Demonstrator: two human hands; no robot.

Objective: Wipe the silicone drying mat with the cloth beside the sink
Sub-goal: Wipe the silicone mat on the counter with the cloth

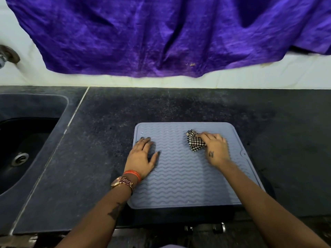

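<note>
A blue-grey silicone drying mat (180, 183) with wavy ridges lies flat on the dark stone counter, close to its front edge. My left hand (143, 157) lies flat with spread fingers on the mat's left side, pressing it down. My right hand (215, 149) grips a bunched black-and-white checked cloth (194, 140) and presses it onto the mat's upper right part. The right hand looks blurred. The cloth sticks out to the left of my fingers.
A dark sink (21, 149) with a metal drain is set into the counter (100, 136) at the left. A tap fitting (8, 55) shows on the white wall. A purple sheet (161, 36) hangs over the wall behind the counter.
</note>
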